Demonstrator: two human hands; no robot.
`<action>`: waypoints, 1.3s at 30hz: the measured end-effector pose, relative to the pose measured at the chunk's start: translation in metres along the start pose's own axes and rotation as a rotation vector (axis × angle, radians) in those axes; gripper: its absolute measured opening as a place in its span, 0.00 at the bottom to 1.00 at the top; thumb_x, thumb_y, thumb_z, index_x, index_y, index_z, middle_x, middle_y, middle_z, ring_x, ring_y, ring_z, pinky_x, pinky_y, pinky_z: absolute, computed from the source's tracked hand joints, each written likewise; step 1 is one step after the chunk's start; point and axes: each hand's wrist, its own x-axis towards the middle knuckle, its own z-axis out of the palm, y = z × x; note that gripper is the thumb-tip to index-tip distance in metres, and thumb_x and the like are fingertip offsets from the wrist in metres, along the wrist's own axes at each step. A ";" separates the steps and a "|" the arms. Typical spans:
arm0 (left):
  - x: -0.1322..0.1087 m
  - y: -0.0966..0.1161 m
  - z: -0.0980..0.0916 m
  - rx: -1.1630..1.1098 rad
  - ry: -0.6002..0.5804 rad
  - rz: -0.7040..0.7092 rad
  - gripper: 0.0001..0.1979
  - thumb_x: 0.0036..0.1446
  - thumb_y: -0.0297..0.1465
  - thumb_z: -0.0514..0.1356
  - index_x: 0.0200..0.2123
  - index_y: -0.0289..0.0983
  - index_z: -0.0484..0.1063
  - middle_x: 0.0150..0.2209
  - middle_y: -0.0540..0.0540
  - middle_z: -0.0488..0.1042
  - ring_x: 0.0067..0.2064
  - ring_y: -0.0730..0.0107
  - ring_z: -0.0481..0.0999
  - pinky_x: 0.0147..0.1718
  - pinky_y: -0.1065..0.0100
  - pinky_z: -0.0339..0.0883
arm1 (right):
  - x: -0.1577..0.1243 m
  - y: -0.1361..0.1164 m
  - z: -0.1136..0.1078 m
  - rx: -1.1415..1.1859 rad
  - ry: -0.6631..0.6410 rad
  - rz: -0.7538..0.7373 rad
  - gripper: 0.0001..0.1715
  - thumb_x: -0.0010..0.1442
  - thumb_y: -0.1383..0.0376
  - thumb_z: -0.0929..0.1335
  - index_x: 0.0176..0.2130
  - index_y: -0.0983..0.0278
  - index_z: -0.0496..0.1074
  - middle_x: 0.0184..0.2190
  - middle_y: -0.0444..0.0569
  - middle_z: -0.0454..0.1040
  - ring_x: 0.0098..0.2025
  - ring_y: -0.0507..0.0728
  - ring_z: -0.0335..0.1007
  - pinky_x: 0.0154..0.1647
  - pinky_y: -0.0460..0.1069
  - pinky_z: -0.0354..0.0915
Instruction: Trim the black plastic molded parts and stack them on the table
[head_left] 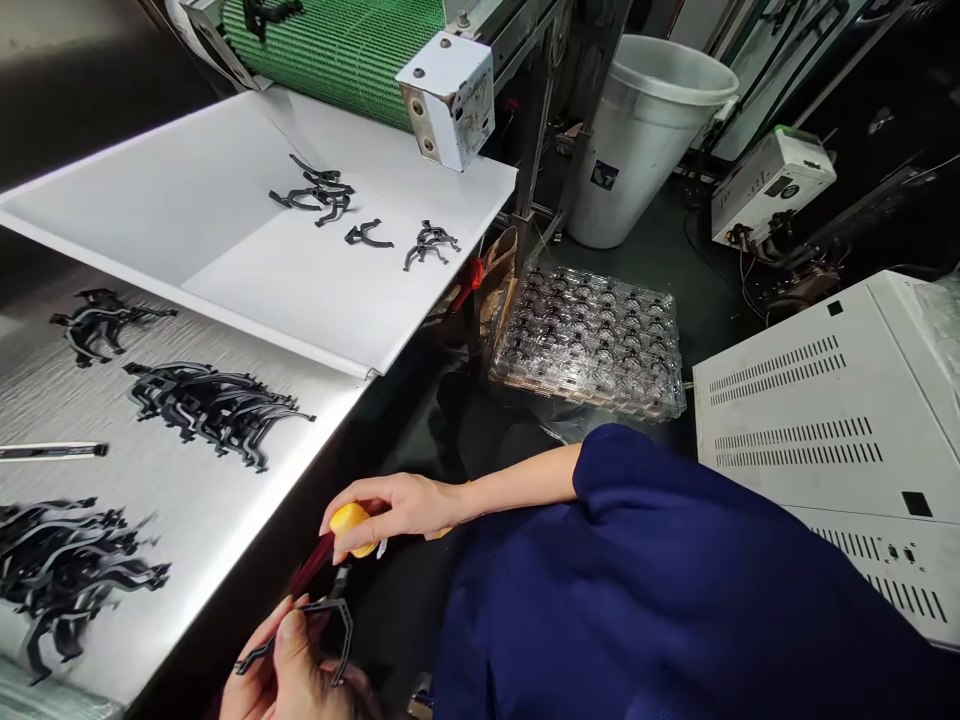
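Brushed steel top (187,530) at left, bearing three heaps of black moulded clip-like parts: the near heap (67,575), the middle heap (214,412) and a smaller far heap (105,322). Beyond them, a white sloped sheet (172,200) below a green mesh conveyor belt (337,50) holds a few loose parts in small clusters, the rightmost cluster (431,245) lying near its right edge. To the right, a transparent blister tray (589,345) shows dark shapes in most of its pockets, though their exact contents are too small to tell. The bulk of the parts thus lie loose on the steel, with a lesser number on the white sheet.

Near centre, the person's left hand (289,670) pinches a single black part (349,640) between thumb and fingers, holding it up just off the near edge of the steel. The right hand (397,505), reaching from a navy sleeve (600,560), is closed around the yellow grip of a hand tool (349,528) with a dark red shank. The shank's far end reaches down to the held part; whether it touches cannot be told. A white bucket (637,150) stands far right of the conveyor.
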 end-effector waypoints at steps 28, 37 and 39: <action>0.013 -0.011 0.032 0.320 0.038 0.466 0.06 0.63 0.23 0.63 0.39 0.39 0.77 0.34 0.48 0.83 0.35 0.69 0.83 0.36 0.70 0.78 | 0.025 -0.022 -0.047 -1.272 -0.188 -0.541 0.14 0.71 0.63 0.64 0.52 0.64 0.74 0.43 0.56 0.79 0.47 0.61 0.71 0.51 0.57 0.71; 0.010 -0.018 0.028 0.346 -0.037 0.732 0.16 0.61 0.16 0.60 0.48 0.39 0.76 0.39 0.45 0.84 0.38 0.67 0.85 0.37 0.71 0.80 | 0.028 -0.029 -0.049 -1.269 -0.348 -0.504 0.15 0.72 0.63 0.63 0.53 0.65 0.73 0.45 0.57 0.78 0.50 0.60 0.71 0.53 0.55 0.71; 0.010 -0.019 0.027 0.357 -0.048 0.759 0.17 0.60 0.15 0.60 0.48 0.37 0.76 0.39 0.43 0.83 0.38 0.68 0.85 0.38 0.71 0.79 | 0.030 -0.030 -0.051 -1.287 -0.365 -0.487 0.15 0.73 0.63 0.63 0.53 0.65 0.73 0.44 0.56 0.78 0.49 0.60 0.72 0.52 0.55 0.72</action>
